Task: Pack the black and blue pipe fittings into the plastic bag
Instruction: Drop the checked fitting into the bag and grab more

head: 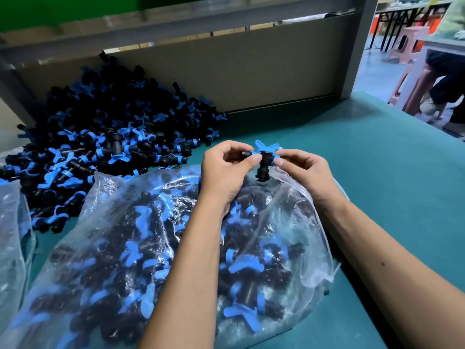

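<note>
Both hands work together above the far end of the plastic bag [176, 248], holding one black and blue pipe fitting [264, 159] btwn them. The left hand [226, 172] pinches the fitting's black side stub w/ thumb and fingers curled round it; the right hand [304, 170] pinches the blue ring on the opposite side, thumb and forefinger closed on it. The fitting is a T shape: black body, blue winged nut pointing away from the person, one black leg hanging down toward the bag's mouth. It's clear of the bag, not touching the table [377, 172].

The bag is clear plastic, lying on its side on the green table, bulging w/ many fittings of the same kind, black bodies and blue wings showing thru the film. Its open edge is bunched just under the right hand; whether the right hand's lower fingers also catch the plastic can't be told. Both forearms reach over the bag.

To the left and farther back, a big loose pile of fittings [113, 137] sits on the table, heaped against a brown backboard [226, 71] framed by a grey bar. The pile's near edge is just beside the bag. At far left, another clear bag [12, 235] shows partly, cut off by the frame edge.

Upper right, past the table's corner: a pink plastic stool [407, 44] on the floor, and part of another person [445, 79] in dark trousers, seated near a second stool.
</note>
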Available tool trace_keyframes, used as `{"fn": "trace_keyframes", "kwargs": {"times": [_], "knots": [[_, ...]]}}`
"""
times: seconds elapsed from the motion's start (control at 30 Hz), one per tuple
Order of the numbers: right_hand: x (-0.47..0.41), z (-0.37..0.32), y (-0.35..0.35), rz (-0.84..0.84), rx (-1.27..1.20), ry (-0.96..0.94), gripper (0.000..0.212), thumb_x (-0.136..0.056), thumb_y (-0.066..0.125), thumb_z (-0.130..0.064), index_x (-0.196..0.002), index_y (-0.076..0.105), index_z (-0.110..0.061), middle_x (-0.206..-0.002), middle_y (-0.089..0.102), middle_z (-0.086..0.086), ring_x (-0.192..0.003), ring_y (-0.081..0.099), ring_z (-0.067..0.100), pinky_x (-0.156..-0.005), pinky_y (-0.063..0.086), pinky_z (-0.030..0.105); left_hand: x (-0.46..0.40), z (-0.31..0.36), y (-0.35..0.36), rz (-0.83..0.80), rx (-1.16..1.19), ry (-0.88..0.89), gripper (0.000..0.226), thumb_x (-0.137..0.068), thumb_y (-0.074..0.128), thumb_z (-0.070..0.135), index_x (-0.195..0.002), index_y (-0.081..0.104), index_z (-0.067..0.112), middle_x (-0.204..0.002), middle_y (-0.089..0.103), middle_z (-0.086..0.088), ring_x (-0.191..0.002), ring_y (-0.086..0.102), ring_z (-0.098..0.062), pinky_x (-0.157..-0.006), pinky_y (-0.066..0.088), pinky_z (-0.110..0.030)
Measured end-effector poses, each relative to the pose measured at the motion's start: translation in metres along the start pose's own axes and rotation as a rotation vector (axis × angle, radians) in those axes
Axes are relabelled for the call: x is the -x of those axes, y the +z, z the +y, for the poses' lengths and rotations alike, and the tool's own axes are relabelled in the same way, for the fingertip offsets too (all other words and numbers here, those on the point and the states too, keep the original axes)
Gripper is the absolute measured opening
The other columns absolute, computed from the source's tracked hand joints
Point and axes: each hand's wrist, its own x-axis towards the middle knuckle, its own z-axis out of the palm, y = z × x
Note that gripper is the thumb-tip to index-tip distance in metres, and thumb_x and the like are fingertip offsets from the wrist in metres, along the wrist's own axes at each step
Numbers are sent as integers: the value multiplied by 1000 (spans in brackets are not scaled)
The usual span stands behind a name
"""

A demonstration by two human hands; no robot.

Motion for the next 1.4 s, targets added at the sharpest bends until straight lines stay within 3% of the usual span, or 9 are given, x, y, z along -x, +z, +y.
{"fn": "trace_keyframes", "kwargs": {"times": [0.17, 0.4, 0.57, 0.63, 0.73, 0.9, 1.13, 1.27, 1.4], "knots": [[-6, -1, -7, 173, -103, -12, 10, -92, 68, -2, -102, 69, -3, -73, 69, 0, -56, 56, 8, -47, 41, 16, -2, 6, 1, 121, 50, 28, 13, -82, 82, -1, -89, 74, 6, -84, 73, -5, -77, 67, -12, -78, 58, -30], [-4, 6, -2, -8, 338, -266, 39, -77, 87, -10, -109, 64, -5, -99, 70, 9, -77, 61, 15, -76, 54, 24, 13, 18, 32, 390, -172, 231, 24, -77, 88, 18, -75, 66, 9, -68, 68, 5, -65, 65, -11, -70, 56, -32], [-5, 7, 2, -8, 320, -352, 19, -87, 77, -4, -106, 72, -6, -100, 77, 6, -93, 73, 20, -86, 56, 30, 18, 22, 37, 239, -200, 210, 26, -83, 85, 22, -73, 65, 8, -66, 68, 4, -63, 65, -9, -68, 54, -27], [-5, 4, 1, 86, 156, -194, 8, -94, 71, -12, -99, 73, -7, -88, 76, 1, -72, 68, 12, -69, 54, 22, 18, 23, 38, 142, -166, 211, 20, -91, 76, 15, -76, 65, 7, -70, 70, 0, -68, 70, -17, -72, 58, -35], [-6, 2, -5, 185, -217, 175, 37, -99, 61, -40, -90, 70, -5, -66, 65, 2, -49, 45, 11, -50, 39, 22, 16, 23, 35, -59, -264, 231, 31, -81, 54, -12, -85, 71, 14, -89, 69, -1, -84, 67, -19, -79, 56, -36], [-10, -3, -12, 186, -503, 276, 25, -101, 56, -36, -94, 62, -12, -65, 58, 1, -43, 41, 5, -34, 25, 12, 17, 10, 24, -406, -640, 253, 56, -70, 46, -9, -88, 78, 33, -114, 52, 3, -114, 41, -15, -100, 41, -30], [-11, -13, -25, -59, -318, 330, 24, -90, 50, -28, -66, 49, -24, -53, 21, -7, -44, 11, 8, -37, 9, 21, 2, 12, 2, -21, -579, 213, 17, -70, 60, -1, -65, 68, 13, -81, 73, -4, -80, 68, -29, -73, 58, -41], [-7, -16, -25, -263, 201, 307, 19, -96, 46, -10, -85, 61, -9, -51, 22, -5, -42, 14, 9, -43, 11, 20, 1, 24, 0, 153, -362, 226, 23, -71, 65, 1, -57, 64, 19, -72, 75, 2, -75, 72, -20, -68, 60, -40], [3, -12, -11, -357, 237, 324, 12, -98, 59, -4, -105, 50, -1, -57, 42, 6, -45, 30, 10, -46, 23, 17, 2, 34, 7, 112, -179, 284, 27, -73, 77, -5, -61, 66, 16, -77, 76, 0, -81, 75, -25, -76, 62, -50]]}}
